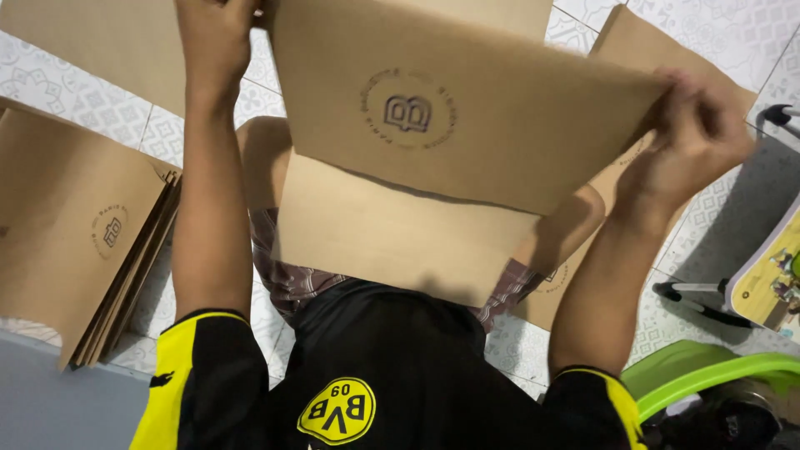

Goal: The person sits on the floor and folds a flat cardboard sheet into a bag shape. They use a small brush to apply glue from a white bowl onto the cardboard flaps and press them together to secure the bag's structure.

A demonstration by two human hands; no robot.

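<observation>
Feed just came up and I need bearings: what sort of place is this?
Probably a home floor used for packing, not a factory. A patterned tile floor, a stack of flat cardboard sheets lying on it, and a small low table beside a green plastic seat.

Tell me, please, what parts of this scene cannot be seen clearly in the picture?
- Head view: left hand, fingers cut off by the top edge.
- Right hand, motion-blurred; its grip on the cardboard box is unclear.
- Box interior, hidden by its own flaps.
- Stack of flat cardboard, count unreadable; left edge crops it.
</observation>
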